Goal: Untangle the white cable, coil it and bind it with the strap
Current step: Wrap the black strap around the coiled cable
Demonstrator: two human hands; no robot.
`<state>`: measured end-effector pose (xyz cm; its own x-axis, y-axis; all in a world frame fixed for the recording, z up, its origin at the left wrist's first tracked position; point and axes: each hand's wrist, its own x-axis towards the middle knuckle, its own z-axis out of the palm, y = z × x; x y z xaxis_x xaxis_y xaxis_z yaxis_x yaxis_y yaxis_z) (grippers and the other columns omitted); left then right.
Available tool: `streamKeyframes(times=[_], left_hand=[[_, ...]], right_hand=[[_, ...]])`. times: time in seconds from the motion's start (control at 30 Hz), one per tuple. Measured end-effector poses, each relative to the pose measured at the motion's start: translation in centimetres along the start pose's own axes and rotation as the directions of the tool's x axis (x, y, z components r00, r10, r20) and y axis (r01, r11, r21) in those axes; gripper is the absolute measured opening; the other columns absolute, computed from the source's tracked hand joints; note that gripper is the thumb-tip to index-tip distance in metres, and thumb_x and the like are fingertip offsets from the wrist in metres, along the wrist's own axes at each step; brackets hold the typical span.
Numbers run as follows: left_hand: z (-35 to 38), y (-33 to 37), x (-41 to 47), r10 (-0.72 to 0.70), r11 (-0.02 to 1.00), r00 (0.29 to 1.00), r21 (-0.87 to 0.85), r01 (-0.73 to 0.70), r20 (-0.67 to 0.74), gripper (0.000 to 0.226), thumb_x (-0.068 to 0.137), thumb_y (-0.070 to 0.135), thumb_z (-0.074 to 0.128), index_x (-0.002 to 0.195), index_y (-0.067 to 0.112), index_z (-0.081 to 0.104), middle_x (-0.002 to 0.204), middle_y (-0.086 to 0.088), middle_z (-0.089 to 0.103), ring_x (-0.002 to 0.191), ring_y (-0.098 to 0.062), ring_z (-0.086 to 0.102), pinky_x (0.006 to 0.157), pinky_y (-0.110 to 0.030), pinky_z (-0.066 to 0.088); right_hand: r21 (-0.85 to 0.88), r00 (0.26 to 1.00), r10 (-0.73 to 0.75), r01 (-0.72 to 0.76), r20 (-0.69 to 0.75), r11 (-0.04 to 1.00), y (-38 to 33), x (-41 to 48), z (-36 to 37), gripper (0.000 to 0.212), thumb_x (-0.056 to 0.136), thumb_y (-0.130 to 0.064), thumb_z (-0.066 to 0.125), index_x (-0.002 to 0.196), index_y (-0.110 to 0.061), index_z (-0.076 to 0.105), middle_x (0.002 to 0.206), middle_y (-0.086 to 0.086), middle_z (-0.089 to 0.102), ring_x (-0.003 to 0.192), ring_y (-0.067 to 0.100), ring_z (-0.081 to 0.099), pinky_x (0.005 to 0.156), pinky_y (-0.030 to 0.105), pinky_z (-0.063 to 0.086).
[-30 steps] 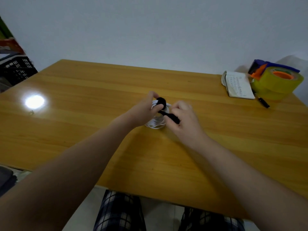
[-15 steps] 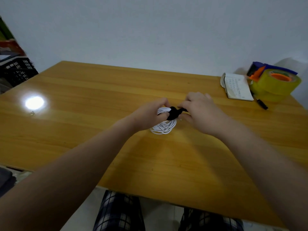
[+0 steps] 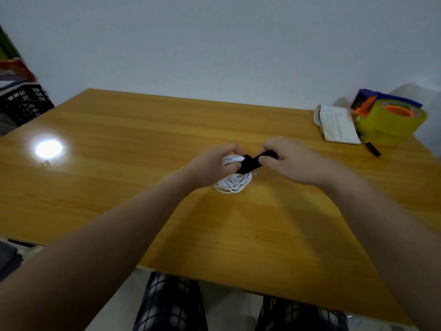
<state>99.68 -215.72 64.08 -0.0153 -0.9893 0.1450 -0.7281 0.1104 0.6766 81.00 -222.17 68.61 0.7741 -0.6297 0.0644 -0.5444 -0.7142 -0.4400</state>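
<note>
The white cable [image 3: 235, 182] is wound into a small coil at the middle of the wooden table [image 3: 119, 187]. Its lower loops rest on the wood and its upper part is lifted. My left hand [image 3: 211, 167] grips the coil's upper left side, fingers curled round the strands. A black strap [image 3: 250, 163] wraps the coil's top. Its free end runs right into my right hand [image 3: 288, 161], which pinches it between thumb and fingers, stretched out from the coil. The cable's ends are hidden.
At the back right lie an open notebook [image 3: 338, 126], a black pen [image 3: 372, 149] and yellow tape rolls [image 3: 391, 123] with a blue-orange dispenser. A black crate [image 3: 23, 105] stands off the table's left edge. A lamp glare [image 3: 49, 149] shines on the left. My legs show under the near edge.
My right hand went from below the coil up to its right side, drawing the strap's free end out to the right. My left hand kept its hold on the coil.
</note>
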Motion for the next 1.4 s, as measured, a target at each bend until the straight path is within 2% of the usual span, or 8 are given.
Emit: streamKeyframes(times=[0.17, 0.33, 0.43, 0.53, 0.8, 0.97, 1.13, 1.4], left_hand=[[0.3, 0.6, -0.6, 0.187, 0.973, 0.978, 0.117, -0.197, 0.094, 0.017, 0.092, 0.016, 0.052, 0.108, 0.012, 0.058, 0.096, -0.001, 0.065, 0.087, -0.018, 0.06, 0.076, -0.033, 0.047], [1.7, 1.4, -1.6, 0.203, 0.967, 0.976, 0.142, -0.212, 0.079, 0.018, 0.095, 0.029, 0.05, 0.105, 0.014, 0.048, 0.09, 0.01, 0.053, 0.083, -0.012, 0.049, 0.069, -0.018, 0.038], [2.3, 1.6, -1.9, 0.158, 0.983, 0.984, 0.078, -0.164, 0.078, 0.037, 0.086, 0.034, 0.064, 0.107, 0.019, 0.037, 0.098, 0.023, 0.045, 0.091, 0.003, 0.044, 0.073, 0.0, 0.033], [2.6, 1.5, -1.4, 0.222, 0.97, 0.974, 0.094, -0.226, 0.048, 0.044, 0.083, 0.027, 0.069, 0.119, 0.016, 0.045, 0.118, 0.007, 0.056, 0.11, -0.01, 0.052, 0.085, -0.012, 0.036], [2.6, 0.7, -0.5, 0.156, 0.988, 0.979, 0.023, -0.154, -0.13, 0.042, 0.083, 0.02, 0.069, 0.122, 0.012, 0.055, 0.11, 0.008, 0.059, 0.098, 0.0, 0.048, 0.076, 0.0, 0.032], [2.8, 0.4, -0.5, 0.154, 0.988, 0.981, 0.018, -0.153, -0.115, 0.038, 0.087, 0.026, 0.064, 0.121, 0.013, 0.052, 0.113, 0.0, 0.061, 0.102, -0.012, 0.055, 0.079, -0.015, 0.04], [3.3, -0.3, -0.4, 0.245, 0.944, 0.968, 0.239, -0.226, -0.055, 0.047, 0.085, 0.021, 0.066, 0.126, 0.01, 0.047, 0.119, -0.007, 0.049, 0.104, -0.018, 0.049, 0.084, -0.017, 0.033], [3.9, -1.1, -0.8, 0.532, 0.601, 0.827, 0.77, -0.215, -0.184, 0.054, 0.069, 0.033, 0.075, 0.109, 0.021, 0.041, 0.104, -0.008, 0.051, 0.085, -0.025, 0.052, 0.071, -0.035, 0.042]], right_hand=[[0.274, 0.986, 0.025, 0.022, -0.165, 0.961, 0.3, 0.5, -0.2, 0.007, 0.088, -0.011, 0.062, 0.092, -0.012, 0.067, 0.079, -0.002, 0.061, 0.066, 0.005, 0.056, 0.065, 0.023, 0.048], [0.839, 0.9, 0.388, -0.049, -0.198, 0.541, 1.6, 1.2, 2.1, 0.025, 0.079, -0.001, 0.069, 0.097, -0.011, 0.055, 0.073, 0.009, 0.061, 0.057, 0.016, 0.057, 0.056, 0.027, 0.051], [0.919, 0.848, 0.521, -0.127, -0.094, 0.372, 1.9, 1.6, 4.0, 0.046, 0.076, -0.005, 0.074, 0.108, -0.011, 0.043, 0.078, 0.008, 0.06, 0.057, 0.016, 0.055, 0.058, 0.029, 0.05], [0.931, 0.824, 0.567, -0.205, -0.002, 0.301, 1.5, 1.9, 5.3, 0.048, 0.076, -0.015, 0.075, 0.115, -0.014, 0.046, 0.082, 0.007, 0.064, 0.071, 0.019, 0.062, 0.068, 0.034, 0.054], [0.75, 0.87, 0.414, -0.081, -0.268, 0.656, 1.3, 1.1, 5.2, 0.025, 0.091, -0.032, 0.057, 0.112, -0.019, 0.056, 0.109, 0.002, 0.061, 0.098, 0.016, 0.061, 0.082, 0.027, 0.051], [0.647, 0.983, 0.186, -0.148, 0.01, 0.748, 1.5, -0.3, 5.8, 0.035, 0.091, -0.041, 0.049, 0.098, -0.012, 0.066, 0.096, 0.018, 0.069, 0.086, 0.027, 0.065, 0.076, 0.037, 0.048], [0.793, 0.966, 0.25, -0.208, 0.073, 0.572, 2.1, -0.3, 6.4, 0.032, 0.091, -0.029, 0.054, 0.11, -0.004, 0.062, 0.105, 0.017, 0.067, 0.094, 0.023, 0.064, 0.084, 0.035, 0.049], [0.931, 0.892, 0.45, -0.202, 0.046, 0.305, 1.0, 0.7, 7.6, 0.022, 0.093, -0.018, 0.055, 0.109, -0.005, 0.059, 0.099, 0.013, 0.066, 0.088, 0.022, 0.063, 0.074, 0.029, 0.051]])
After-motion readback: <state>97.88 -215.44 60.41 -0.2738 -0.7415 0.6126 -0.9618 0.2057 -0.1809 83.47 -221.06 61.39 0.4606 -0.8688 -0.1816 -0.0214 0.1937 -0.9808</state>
